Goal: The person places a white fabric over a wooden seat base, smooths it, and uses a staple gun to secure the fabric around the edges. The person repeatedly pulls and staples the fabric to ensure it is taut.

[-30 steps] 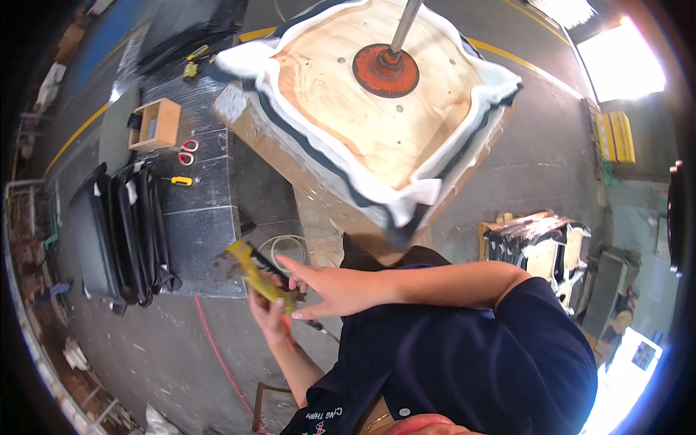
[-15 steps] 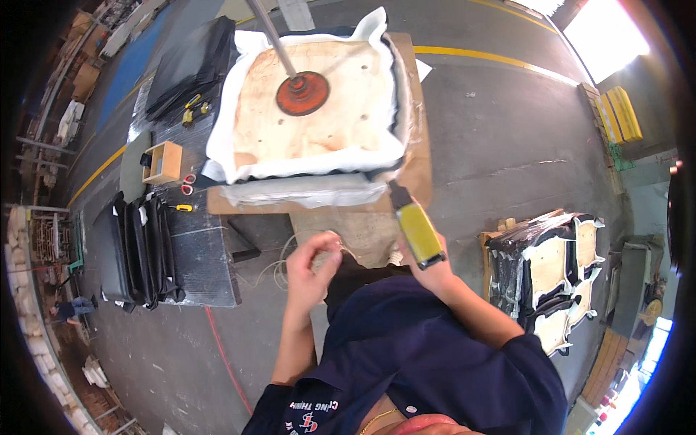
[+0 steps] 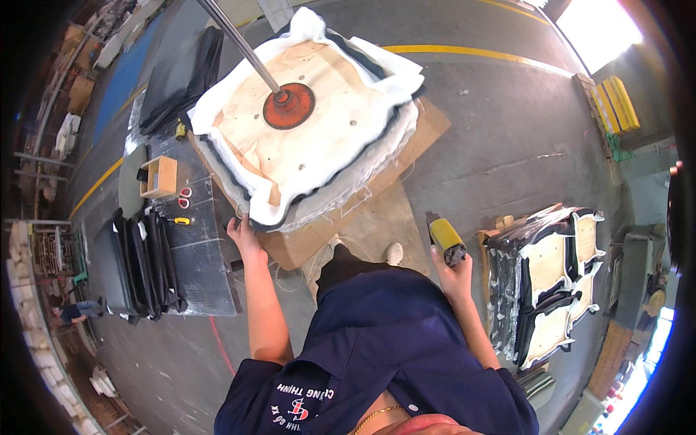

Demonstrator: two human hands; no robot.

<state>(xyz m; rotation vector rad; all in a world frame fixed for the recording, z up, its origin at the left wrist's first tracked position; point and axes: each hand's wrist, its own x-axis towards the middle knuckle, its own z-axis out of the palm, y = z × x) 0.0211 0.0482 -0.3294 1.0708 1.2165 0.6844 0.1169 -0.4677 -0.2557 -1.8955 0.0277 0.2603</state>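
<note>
A seat cushion lies upside down, its pale wooden base [image 3: 319,148] facing up and white fabric [image 3: 210,109] with dark cloth folded around its edges. A red round pad [image 3: 288,106] on a metal rod [image 3: 243,47] rests against the base. Beneath the cushion is a brown board [image 3: 428,130], turned at an angle. My left hand [image 3: 250,243] is at the cushion's near left corner, fingers apart and seemingly touching its edge. In my right hand [image 3: 454,275] is a yellow and black staple gun [image 3: 446,241], held off to the right, apart from the cushion.
On the left, a dark table [image 3: 206,268] carries folded black covers [image 3: 141,264], a small wooden box [image 3: 159,177], red-handled scissors [image 3: 185,197] and a yellow-handled tool [image 3: 182,221]. Stacked cushions [image 3: 544,264] stand at right. A hose lies near my feet.
The cushion and brown board have turned, bringing one corner toward me. My left hand has moved left and forward to that corner. My right hand has drawn the staple gun away to the right.
</note>
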